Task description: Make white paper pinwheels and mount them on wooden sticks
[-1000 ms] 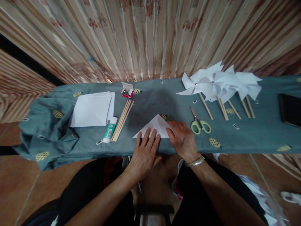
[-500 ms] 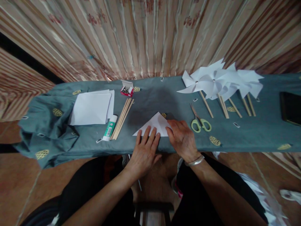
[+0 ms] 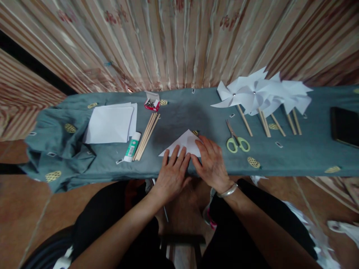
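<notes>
A sheet of white paper [image 3: 187, 140], folded into a triangle, lies on the cloth-covered table with its point facing away from me. My left hand [image 3: 172, 172] rests on its near edge, fingers stretched and spread. Over the triangle's right corner lies my right hand [image 3: 211, 160], thumb apart from the other fingers and a bracelet at the wrist. That corner is hidden under the right hand. Green-handled scissors [image 3: 235, 141] lie just right of the right hand, blades pointing away. Left of the paper are several wooden sticks [image 3: 146, 138] and a glue stick [image 3: 132, 147].
A stack of white paper [image 3: 109, 124] is on the left, near an open red box of pins [image 3: 152, 102]. Several white paper pinwheels [image 3: 260, 93] on sticks lie at the back right. A dark flat object [image 3: 344, 126] is at the far right. A curtain [image 3: 179, 45] hangs behind the table [image 3: 297, 160].
My right hand has slid a little left along the triangle's near edge, its thumb now close to my left fingers. My left hand stays almost in place. The camera view has shifted slightly.
</notes>
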Demonstrator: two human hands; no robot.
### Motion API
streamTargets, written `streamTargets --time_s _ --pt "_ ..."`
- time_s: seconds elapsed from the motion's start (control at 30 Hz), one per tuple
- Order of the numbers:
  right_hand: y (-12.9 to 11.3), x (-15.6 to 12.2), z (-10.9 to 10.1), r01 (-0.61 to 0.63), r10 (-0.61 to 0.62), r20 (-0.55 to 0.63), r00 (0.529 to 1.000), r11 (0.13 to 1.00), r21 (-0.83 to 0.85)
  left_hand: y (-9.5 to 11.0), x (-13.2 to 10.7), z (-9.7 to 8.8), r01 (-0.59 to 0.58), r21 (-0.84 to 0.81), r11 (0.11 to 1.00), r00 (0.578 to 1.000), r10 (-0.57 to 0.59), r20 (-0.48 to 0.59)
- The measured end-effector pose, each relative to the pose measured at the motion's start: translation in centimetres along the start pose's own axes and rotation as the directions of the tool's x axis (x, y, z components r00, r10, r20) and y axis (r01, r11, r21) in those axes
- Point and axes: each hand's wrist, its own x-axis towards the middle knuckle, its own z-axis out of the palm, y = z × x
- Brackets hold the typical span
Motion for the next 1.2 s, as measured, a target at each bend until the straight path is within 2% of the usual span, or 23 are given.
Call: streamTargets --time_s 0.13,0.3,0.53,0.9,1.03,1.2 --pt "0.9 -0.5 -0.6 -0.040 0.039 0.002 0.999 0.999 0.004 -0.4 -0.3 -0.3 0.013 -0.004 1.000 1.000 -0.013 -0.010" --pt "2.5 -1.5 -1.8 -0.097 0.098 0.005 0.995 0.995 -0.031 -1.7 -1.8 -0.6 0.085 0.023 0.996 0.995 -0.084 -0.056" --pt "4.3 -2.4 -2.7 -0.104 0.103 -0.031 0.994 0.994 -0.045 -2.8 -3.9 -0.6 0.136 0.049 0.989 0.985 -0.130 -0.116" --pt "4.7 -2.8 -2.3 -0.115 0.114 -0.079 0.990 0.993 -0.009 -3.0 -5.2 -0.5 0.182 0.020 0.983 0.966 -0.175 -0.189" --pt "4.5 -2.5 -2.4 -0.105 0.105 -0.039 0.994 0.994 0.004 -2.7 -5.0 -0.4 0.205 -0.001 0.979 0.960 -0.202 -0.194" --pt "3.8 -2.3 -2.7 -0.029 0.027 0.034 0.999 0.998 0.049 -2.5 -4.7 -0.6 0.224 0.004 0.975 0.957 -0.219 -0.189"
